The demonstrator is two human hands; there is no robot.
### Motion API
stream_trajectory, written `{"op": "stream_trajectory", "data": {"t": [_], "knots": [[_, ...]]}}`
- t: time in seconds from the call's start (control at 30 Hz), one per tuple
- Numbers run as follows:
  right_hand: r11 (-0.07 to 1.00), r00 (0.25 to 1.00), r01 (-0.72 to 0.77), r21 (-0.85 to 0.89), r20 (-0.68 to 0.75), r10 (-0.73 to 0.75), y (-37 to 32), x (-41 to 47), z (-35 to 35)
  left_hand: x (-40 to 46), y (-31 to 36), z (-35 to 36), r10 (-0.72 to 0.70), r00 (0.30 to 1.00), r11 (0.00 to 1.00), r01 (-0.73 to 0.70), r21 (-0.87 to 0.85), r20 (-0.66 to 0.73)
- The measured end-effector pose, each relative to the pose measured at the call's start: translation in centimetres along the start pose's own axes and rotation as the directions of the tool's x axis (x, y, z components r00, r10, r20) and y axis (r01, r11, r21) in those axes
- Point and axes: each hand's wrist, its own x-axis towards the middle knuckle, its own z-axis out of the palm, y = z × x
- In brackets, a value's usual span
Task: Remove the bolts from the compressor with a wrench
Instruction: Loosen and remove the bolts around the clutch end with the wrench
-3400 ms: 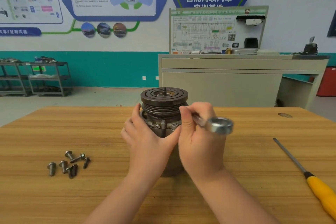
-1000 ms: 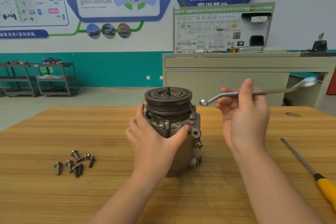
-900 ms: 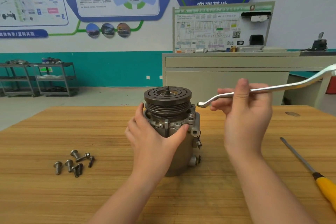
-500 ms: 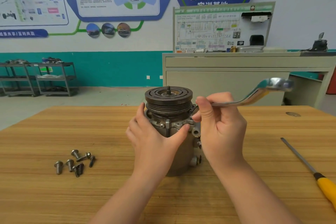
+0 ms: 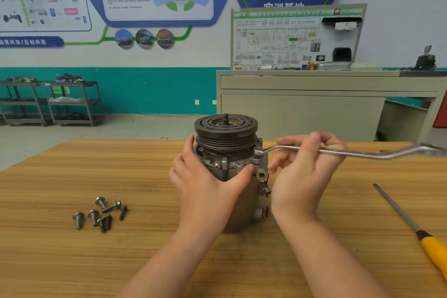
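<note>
The grey metal compressor point(image 5: 227, 138) stands upright in the middle of the wooden table point(image 5: 72, 261), its dark pulley on top. My left hand point(image 5: 205, 189) grips its body from the front, thumb on the flange. My right hand point(image 5: 302, 172) holds the shaft of a long silver ring wrench point(image 5: 362, 153) between thumb and fingers. The wrench's left ring end sits on a bolt point(image 5: 257, 151) at the right side of the flange; its other end points right, toward the frame's edge. Several removed bolts point(image 5: 101, 213) lie loose on the table to the left.
A yellow-handled screwdriver point(image 5: 411, 225) lies on the table at the right. Behind the table stand a beige bench point(image 5: 314, 104) with a wiring display board, and grey shelf carts point(image 5: 53, 104) at the far left wall.
My right hand has swung the wrench handle out to the right, from angled up near the pulley to lying nearly level. Its ring end now sits on the flange bolt. My left hand has stayed put.
</note>
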Motion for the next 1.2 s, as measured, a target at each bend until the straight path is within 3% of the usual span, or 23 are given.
{"op": "stream_trajectory", "data": {"t": [0.1, 0.17, 0.2, 0.27, 0.33, 0.4, 0.47, 0.6, 0.67, 0.83, 0.97, 1.0, 1.07, 1.13, 1.2], "knots": [[0.912, 0.924, -0.381, 0.152, 0.029, 0.381, 0.3, 3.1, -0.1, 0.0, -0.1, 0.0, -0.003, 1.000, 1.000, 0.003, -0.007, 0.011], [0.804, 0.860, -0.504, 0.317, 0.094, 0.502, 0.0, 4.6, 0.0, 0.0, -0.1, 0.0, -0.003, 1.000, 1.000, 0.003, -0.009, 0.005], [0.786, 0.863, -0.495, 0.370, 0.104, 0.495, -0.3, 4.9, -0.1, 0.1, -0.1, 0.1, -0.006, 1.000, 1.000, 0.006, -0.006, 0.007], [0.869, 0.925, -0.377, 0.321, 0.082, 0.371, -0.9, 5.0, -0.4, 0.1, -0.1, 0.1, -0.010, 1.000, 1.000, 0.011, -0.003, 0.014], [0.978, 0.985, -0.158, 0.139, 0.087, 0.147, -1.2, 4.1, -0.7, 0.1, -0.1, 0.0, -0.008, 1.000, 1.000, 0.008, -0.010, 0.021], [0.998, 0.987, 0.064, 0.003, 0.146, -0.064, -1.4, 2.7, -0.9, 0.0, 0.0, -0.1, 0.002, 1.000, 1.000, -0.002, -0.018, 0.020], [0.967, 0.945, 0.245, -0.071, 0.242, -0.222, -1.3, 1.6, -0.9, 0.0, 0.2, -0.2, 0.005, 1.000, 1.000, -0.004, -0.026, 0.015], [0.805, 0.771, 0.571, -0.164, 0.445, -0.456, -0.5, 0.8, -1.2, 0.1, 0.3, -0.3, 0.007, 1.000, 0.999, -0.006, -0.044, 0.022], [0.750, 0.715, 0.638, -0.175, 0.496, -0.493, -0.3, 0.7, -1.4, 0.2, 0.0, -0.4, 0.022, 0.999, 0.999, -0.021, -0.046, 0.028], [0.721, 0.698, 0.666, -0.192, 0.501, -0.512, -0.5, 0.2, -1.1, 0.7, -0.7, -0.7, 0.066, 0.996, 0.995, -0.062, -0.080, 0.060], [0.669, 0.587, 0.736, -0.105, 0.591, -0.553, -0.4, -0.8, -0.4, 2.3, -1.6, -2.3, 0.091, 0.973, 0.988, -0.061, -0.142, 0.211], [0.704, 0.588, 0.708, -0.058, 0.601, -0.542, -0.5, -1.2, -0.2, 2.8, -2.0, -2.9, 0.091, 0.958, 0.982, -0.042, -0.182, 0.272], [0.824, 0.665, 0.563, 0.059, 0.560, -0.494, -0.8, -2.0, 0.2, 3.8, -2.7, -3.9, 0.095, 0.925, 0.968, 0.000, -0.249, 0.368], [0.917, 0.811, 0.370, 0.147, 0.430, -0.396, -1.3, -2.6, 0.4, 4.1, -3.2, -4.4, 0.112, 0.902, 0.957, 0.015, -0.290, 0.417], [0.978, 0.947, 0.106, 0.181, 0.281, -0.154, -1.5, -2.4, 0.5, 4.1, -3.4, -4.5, 0.122, 0.887, 0.946, 0.032, -0.323, 0.445]]}}
